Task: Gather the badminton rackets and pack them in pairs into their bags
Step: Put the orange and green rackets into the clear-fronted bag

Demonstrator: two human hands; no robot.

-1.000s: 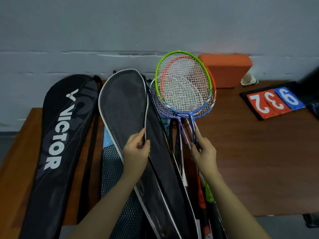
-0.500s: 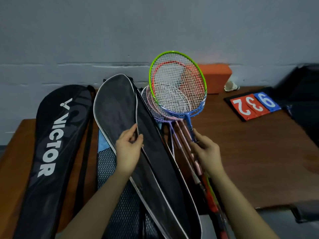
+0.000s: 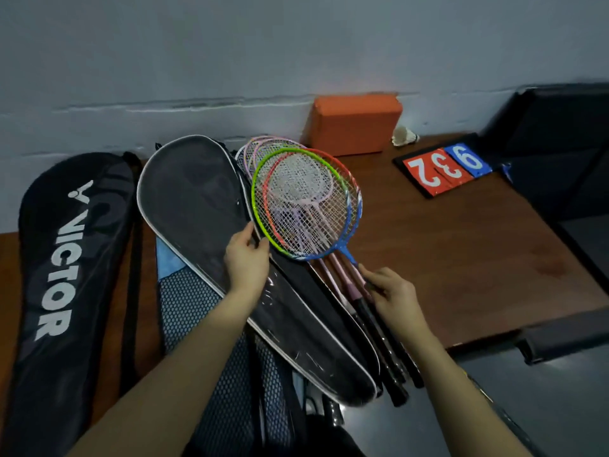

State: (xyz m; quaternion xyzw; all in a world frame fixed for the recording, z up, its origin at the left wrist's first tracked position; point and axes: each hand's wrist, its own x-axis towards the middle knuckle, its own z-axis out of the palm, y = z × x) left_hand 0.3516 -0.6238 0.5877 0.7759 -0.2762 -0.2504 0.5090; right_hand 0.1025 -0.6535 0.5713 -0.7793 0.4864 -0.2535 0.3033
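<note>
A black racket bag with white piping (image 3: 194,206) lies open across the wooden table (image 3: 461,252). My left hand (image 3: 245,258) pinches the edge of its flap. Right of it, a green-framed racket (image 3: 306,202) and an orange-and-blue one lie stacked, their heads over pink rackets (image 3: 260,150). My right hand (image 3: 392,291) grips the thin shafts just below the heads. Black handles stick out toward me past the table edge. A black VICTOR bag (image 3: 69,258) lies closed at the far left.
A blue mesh bag (image 3: 191,308) lies under the open one. An orange block (image 3: 356,123) and a shuttlecock (image 3: 403,136) stand against the grey wall. A red and blue score flipper (image 3: 445,169) lies at the back right. A dark seat (image 3: 560,127) borders the table's right.
The rackets came down from upright in my right hand until their heads lie flat beside the open bag. My left hand kept its pinch on the flap edge.
</note>
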